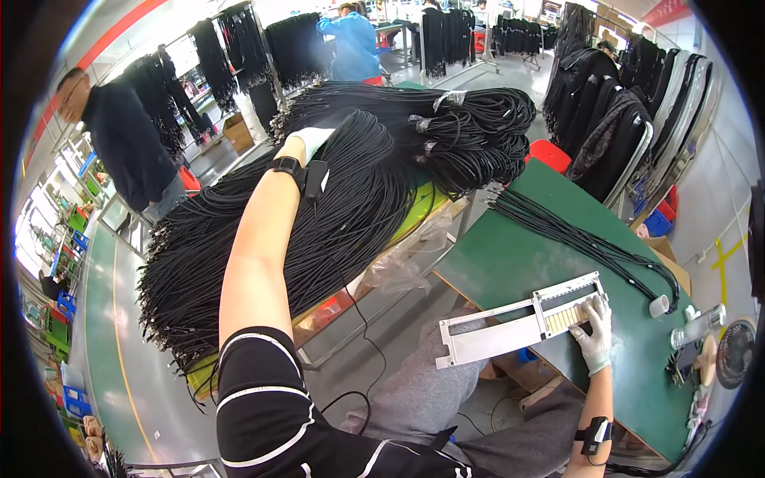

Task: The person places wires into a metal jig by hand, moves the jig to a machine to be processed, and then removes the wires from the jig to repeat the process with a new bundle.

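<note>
The right hand [593,336] gripped a white frame [494,338] by the green tabletop [510,251]'s edge. Left of the tabletop, the left hand [313,140] touched black cords [351,187]; I couldn't tell its grip.

Large heap of long, thin black cables [358,199], sprawled lengthwise across a yellow-green tabletop [416,213]. Long, white, rectangular open-windowed frame [494,338] with pale yellow slats, slanted across a green tabletop's edge [498,259].

Gloved left hand [316,139] touches a heap of black cables [358,203]; right of the heap, gloved right hand [594,338] holds a white slotted frame [490,339], and a green table [510,255] bears a cable bundle [572,233].
</note>
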`<action>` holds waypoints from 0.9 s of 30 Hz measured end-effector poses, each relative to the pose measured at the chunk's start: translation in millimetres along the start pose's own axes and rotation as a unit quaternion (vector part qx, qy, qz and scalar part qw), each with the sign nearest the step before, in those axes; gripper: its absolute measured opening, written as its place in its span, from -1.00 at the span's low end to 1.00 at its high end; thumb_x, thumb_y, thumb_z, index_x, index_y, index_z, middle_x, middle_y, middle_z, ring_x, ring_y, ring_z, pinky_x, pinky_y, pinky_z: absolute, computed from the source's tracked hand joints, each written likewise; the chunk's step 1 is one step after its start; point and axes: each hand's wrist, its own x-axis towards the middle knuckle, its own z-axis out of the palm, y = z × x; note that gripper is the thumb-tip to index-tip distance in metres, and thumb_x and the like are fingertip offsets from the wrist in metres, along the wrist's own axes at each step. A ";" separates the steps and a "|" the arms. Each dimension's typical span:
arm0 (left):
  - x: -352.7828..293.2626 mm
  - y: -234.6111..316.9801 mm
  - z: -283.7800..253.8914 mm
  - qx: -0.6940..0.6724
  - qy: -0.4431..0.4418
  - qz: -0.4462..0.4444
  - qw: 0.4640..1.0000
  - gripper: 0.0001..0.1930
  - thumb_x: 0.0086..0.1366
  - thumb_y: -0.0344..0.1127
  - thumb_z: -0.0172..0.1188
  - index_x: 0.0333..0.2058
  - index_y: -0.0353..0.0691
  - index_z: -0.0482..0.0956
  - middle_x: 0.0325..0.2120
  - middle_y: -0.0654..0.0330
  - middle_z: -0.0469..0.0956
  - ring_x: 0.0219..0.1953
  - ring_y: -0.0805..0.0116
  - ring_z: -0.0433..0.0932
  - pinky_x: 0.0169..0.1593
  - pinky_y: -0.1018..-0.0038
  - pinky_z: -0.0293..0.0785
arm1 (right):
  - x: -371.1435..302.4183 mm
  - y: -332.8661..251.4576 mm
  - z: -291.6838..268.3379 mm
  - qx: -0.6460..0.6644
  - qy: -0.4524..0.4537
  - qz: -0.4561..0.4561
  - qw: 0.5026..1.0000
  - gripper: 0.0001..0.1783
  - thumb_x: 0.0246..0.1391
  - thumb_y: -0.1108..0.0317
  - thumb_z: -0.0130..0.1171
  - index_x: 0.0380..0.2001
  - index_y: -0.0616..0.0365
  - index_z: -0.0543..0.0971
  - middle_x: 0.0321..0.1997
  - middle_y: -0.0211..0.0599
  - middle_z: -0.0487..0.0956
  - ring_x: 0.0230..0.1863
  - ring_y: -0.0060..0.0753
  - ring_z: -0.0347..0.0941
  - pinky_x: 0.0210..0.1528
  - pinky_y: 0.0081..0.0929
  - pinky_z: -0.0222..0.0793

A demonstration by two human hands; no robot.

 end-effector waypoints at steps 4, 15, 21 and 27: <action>8.3 0.3 -25.2 0.112 0.059 0.137 0.983 -0.58 0.32 -0.11 0.25 -0.07 -0.39 0.63 -0.10 0.15 0.66 -0.13 0.29 0.59 0.02 0.41 0.44 | 2.5 -0.5 6.0 0.008 0.004 -0.012 1.000 -0.26 -0.24 0.15 0.47 0.09 0.17 0.55 0.36 0.03 0.34 0.43 0.22 0.10 0.44 0.01 0.06; -25.7 38.0 2.2 0.057 -0.010 0.230 0.972 -0.58 0.27 -0.17 0.31 -0.03 -0.41 0.60 -0.14 0.14 0.66 -0.12 0.31 0.58 0.02 0.42 0.44 | 2.9 0.6 5.4 0.005 0.007 -0.011 1.000 -0.28 -0.18 0.12 0.45 0.09 0.18 0.54 0.35 0.03 0.36 0.43 0.22 0.10 0.43 0.02 0.05; -41.9 63.0 33.3 -0.013 0.054 0.002 0.998 -0.57 0.26 -0.18 0.34 -0.03 -0.40 0.61 -0.14 0.13 0.66 -0.14 0.37 0.58 -0.02 0.43 0.46 | -6.2 1.3 -7.8 -0.006 0.004 -0.011 1.000 -0.30 -0.18 0.15 0.44 0.09 0.17 0.54 0.34 0.04 0.37 0.43 0.22 0.11 0.43 0.02 0.05; 9.2 12.2 -2.3 -0.030 0.069 0.203 0.976 -0.63 0.36 -0.13 0.21 -0.06 -0.34 0.62 -0.16 0.15 0.65 -0.11 0.38 0.58 0.02 0.44 0.45 | 2.4 -1.7 3.8 0.010 0.005 -0.025 1.000 -0.31 -0.20 0.18 0.44 0.08 0.17 0.55 0.33 0.03 0.37 0.43 0.21 0.12 0.43 0.02 0.05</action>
